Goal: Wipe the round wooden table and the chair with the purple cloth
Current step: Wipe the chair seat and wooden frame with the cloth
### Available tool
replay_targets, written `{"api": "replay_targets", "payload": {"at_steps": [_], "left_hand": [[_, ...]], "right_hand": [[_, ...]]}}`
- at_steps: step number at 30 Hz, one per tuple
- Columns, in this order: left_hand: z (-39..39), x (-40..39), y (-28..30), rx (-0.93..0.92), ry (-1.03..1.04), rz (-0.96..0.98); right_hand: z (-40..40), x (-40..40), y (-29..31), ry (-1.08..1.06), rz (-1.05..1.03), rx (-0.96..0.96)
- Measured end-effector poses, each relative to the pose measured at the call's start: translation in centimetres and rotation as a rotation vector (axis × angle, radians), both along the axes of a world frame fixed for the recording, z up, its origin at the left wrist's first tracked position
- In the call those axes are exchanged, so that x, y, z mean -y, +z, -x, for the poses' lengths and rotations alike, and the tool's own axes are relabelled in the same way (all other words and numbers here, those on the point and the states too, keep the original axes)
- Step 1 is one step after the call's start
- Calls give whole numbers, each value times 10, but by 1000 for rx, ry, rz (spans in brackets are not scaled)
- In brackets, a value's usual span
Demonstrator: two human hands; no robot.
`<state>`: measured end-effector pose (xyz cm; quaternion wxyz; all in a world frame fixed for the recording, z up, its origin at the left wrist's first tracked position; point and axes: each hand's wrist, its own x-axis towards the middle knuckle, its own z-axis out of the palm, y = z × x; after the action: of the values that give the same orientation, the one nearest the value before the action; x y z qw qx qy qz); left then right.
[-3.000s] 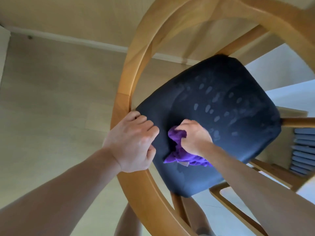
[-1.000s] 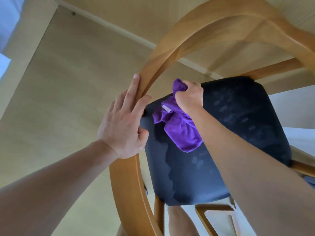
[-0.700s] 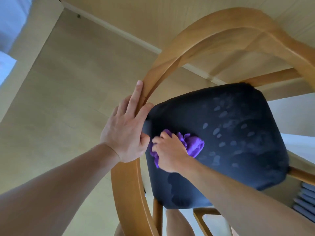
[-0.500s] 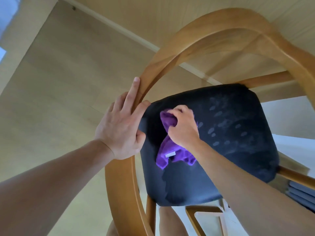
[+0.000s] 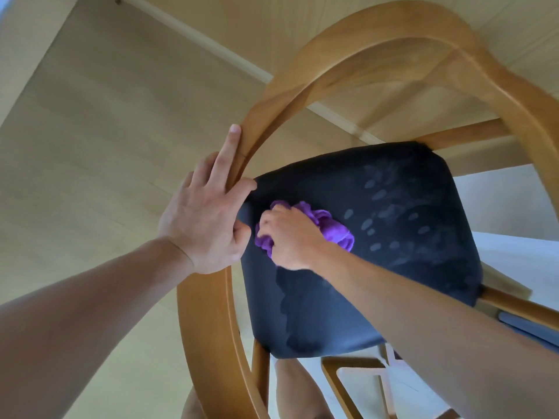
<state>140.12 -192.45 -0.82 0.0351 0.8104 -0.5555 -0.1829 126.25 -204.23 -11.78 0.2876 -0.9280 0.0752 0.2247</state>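
I look straight down at a chair with a curved wooden back rail [image 5: 208, 316] and a dark navy padded seat [image 5: 393, 237]. My left hand [image 5: 205, 219] rests on the rail at the seat's left edge, index finger straight along the wood and thumb on the rail's inner side. My right hand [image 5: 287, 237] grips the bunched purple cloth [image 5: 335, 231] and presses it on the left part of the seat. Pale spots dot the middle of the seat, and a darker damp patch lies below my right hand. The round table is out of view.
Light wooden floor [image 5: 90, 146] spreads to the left, with a baseboard [image 5: 211, 46] along the wall at the top. Wooden chair rungs [image 5: 338, 382] show under the seat. A white surface [image 5: 520, 252] and blue slats [image 5: 532, 328] lie at the right edge.
My right hand has swept the purple cloth back and forth over the left part of the seat and now sits lower-left again, close to my left hand. My left hand stays on the rail.
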Motion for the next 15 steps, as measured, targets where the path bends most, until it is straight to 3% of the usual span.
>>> {"api": "replay_targets", "payload": {"at_steps": [3,5,8,10,13,15], "left_hand": [[-1,-1,-2,9,9,-1],[-1,-1,-3,6,21,11],[0,-2,-6,21,10,45],[0,-1,-7,27,-1,55],[-1,-1,-7,27,5,71],[0,-1,-6,12,10,86]], "right_hand": [[-31,39,-4,-620,-144,121],[-59,55,-13,-782,-142,121],[-84,27,-26,-493,90,-64],[-72,-9,-29,-236,298,-33],[-16,-46,-26,-42,360,79],[30,-63,-13,189,367,46]]}}
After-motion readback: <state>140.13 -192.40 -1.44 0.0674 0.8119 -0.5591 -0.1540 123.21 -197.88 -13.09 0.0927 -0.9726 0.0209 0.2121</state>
